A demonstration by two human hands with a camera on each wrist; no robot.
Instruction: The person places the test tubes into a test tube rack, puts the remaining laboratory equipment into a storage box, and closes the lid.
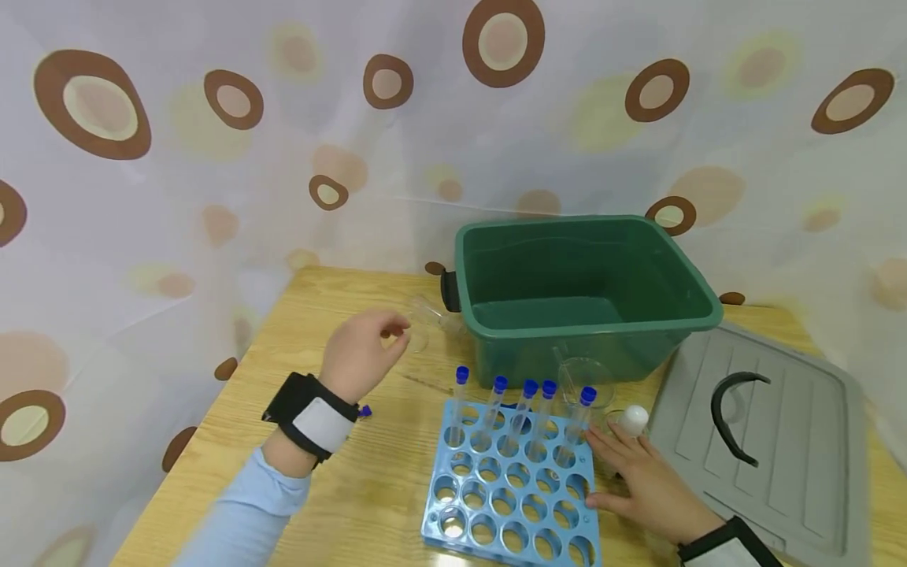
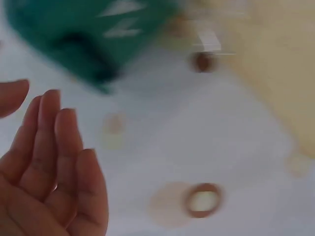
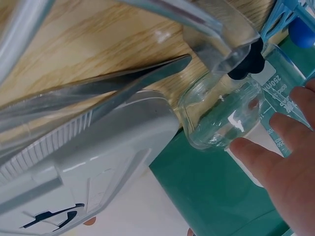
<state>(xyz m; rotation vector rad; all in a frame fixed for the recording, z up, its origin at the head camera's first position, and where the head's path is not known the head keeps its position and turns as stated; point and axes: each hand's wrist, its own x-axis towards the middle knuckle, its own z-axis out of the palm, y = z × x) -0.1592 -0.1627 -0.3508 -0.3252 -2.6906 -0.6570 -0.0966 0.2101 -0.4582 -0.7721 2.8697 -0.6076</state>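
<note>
My left hand (image 1: 361, 354) hovers over the left part of the table with its fingers loosely bent. In the left wrist view its fingers (image 2: 66, 147) extend with a gap to the thumb and hold nothing. Clear glassware (image 1: 434, 315) lies just beyond it, hard to make out. My right hand (image 1: 648, 480) has its fingers spread at the right edge of a blue test tube rack (image 1: 489, 504). Several test tubes (image 1: 520, 421) with blue caps stand in the rack's far rows. By the right fingertips are a small glass bottle (image 3: 221, 115) with a white top and a graduated beaker (image 3: 283, 93).
Behind the rack stands a green bin (image 1: 595, 346) with a black handle. A grey lid (image 1: 794, 441) with a black handle lies at the right. Metal tweezers (image 3: 133, 81) appear in the right wrist view. A small blue piece (image 1: 364, 411) lies beside the left wrist.
</note>
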